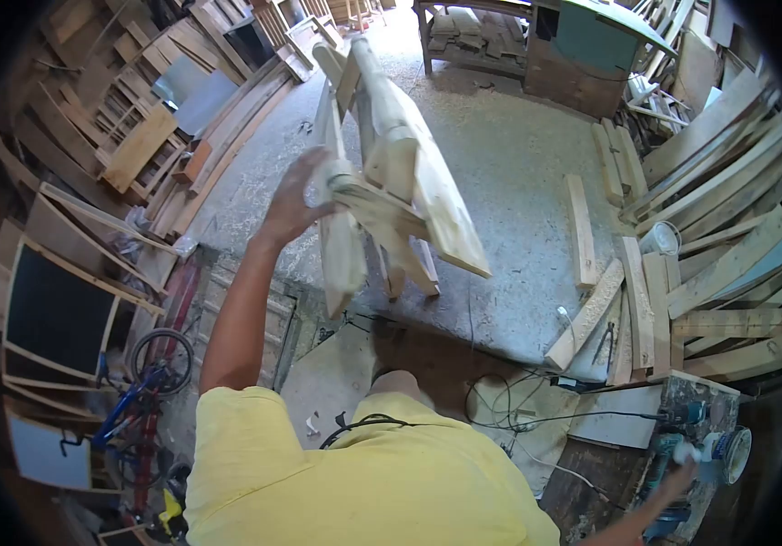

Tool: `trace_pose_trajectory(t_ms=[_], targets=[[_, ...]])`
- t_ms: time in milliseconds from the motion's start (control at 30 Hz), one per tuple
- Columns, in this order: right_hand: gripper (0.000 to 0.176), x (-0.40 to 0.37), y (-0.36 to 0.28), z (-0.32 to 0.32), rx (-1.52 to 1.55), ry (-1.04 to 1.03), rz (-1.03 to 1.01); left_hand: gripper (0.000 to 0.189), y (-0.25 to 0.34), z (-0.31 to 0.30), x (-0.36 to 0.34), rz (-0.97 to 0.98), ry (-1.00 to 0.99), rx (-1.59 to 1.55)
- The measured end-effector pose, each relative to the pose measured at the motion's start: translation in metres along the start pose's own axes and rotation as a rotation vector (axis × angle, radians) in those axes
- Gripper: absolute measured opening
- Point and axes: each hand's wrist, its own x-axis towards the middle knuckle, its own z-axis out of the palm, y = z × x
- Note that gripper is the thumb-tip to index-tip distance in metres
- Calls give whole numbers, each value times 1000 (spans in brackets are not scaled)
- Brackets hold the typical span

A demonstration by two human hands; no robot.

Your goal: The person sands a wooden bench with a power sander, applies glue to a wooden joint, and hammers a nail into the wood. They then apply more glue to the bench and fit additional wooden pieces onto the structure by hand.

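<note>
A pale wooden furniture frame (386,136), with thick rounded posts and crosspieces, stands tilted in front of me. My left hand (300,200) grips its left side, fingers at the upper part of a post and thumb lower down. Far off to the lower right, my right hand (679,480) is stretched over a cluttered workbench (718,400), smeared by motion. Its fingertips are right at a small white object (685,452), beside a teal power tool (659,455). I cannot tell whether the fingers close on that white object.
Boards (623,309) lie on the floor to the right, before a stack of timber (736,182). Black cables (504,400) coil near my feet. A blue bicycle (141,400) and dark framed panels (59,309) stand left. A table (477,64) is at the back.
</note>
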Motion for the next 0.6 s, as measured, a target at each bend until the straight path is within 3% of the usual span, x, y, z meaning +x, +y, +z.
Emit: trace_pose_trajectory(t_ms=[33, 67, 100, 167, 267, 433, 600], targets=[[32, -23, -152, 55, 418, 5, 306, 83, -7, -3, 4, 61, -94, -6], [39, -40, -261, 99, 747, -107, 540, 85, -14, -5, 10, 125, -186, -11], [42, -56, -332, 136, 761, -298, 439, 85, -26, -4, 18, 119, -195, -29], [44, -84, -447, 206, 891, -370, 360, 77, -44, 2, 23, 361, -243, -160], [37, -111, -639, 238, 901, -526, 339, 67, -54, 4, 43, 470, -346, -322], [25, -132, -774, 261, 841, -632, 163, 64, -66, 11, 64, 557, -469, -513], [24, -155, -824, 265, 868, -735, 62, 60, -74, 20, 63, 562, -520, -718]])
